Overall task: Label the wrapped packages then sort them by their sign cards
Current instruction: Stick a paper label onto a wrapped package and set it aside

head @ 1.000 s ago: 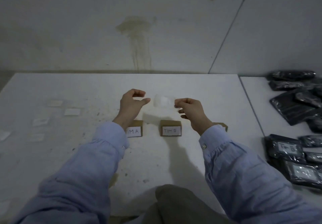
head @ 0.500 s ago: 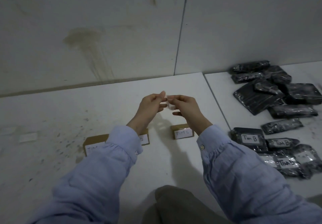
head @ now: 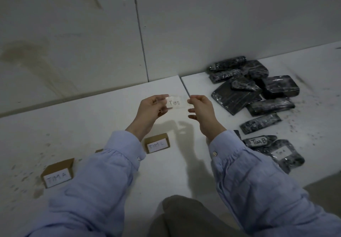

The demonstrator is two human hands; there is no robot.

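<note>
Between both hands I hold up a small white label reading "TIM C", backed by clear tape. My left hand pinches its left end and my right hand pinches its right end, above the white table. Cardboard sign cards stand on the table: "TIM C" below my hands and "TIM A" at the left; a third is mostly hidden behind my left sleeve. A heap of black wrapped packages lies at the right. Two nearer packages carry labels, "TIM B" and "TIM A".
A second white table adjoins on the right, with a seam between the two. A pale wall rises right behind both tables. My knee shows at the bottom edge. Dark specks dot both tabletops.
My view has swung right, bringing the package heap into fuller sight. My hands came together, then spread apart, and the label now faces me with its writing readable.
</note>
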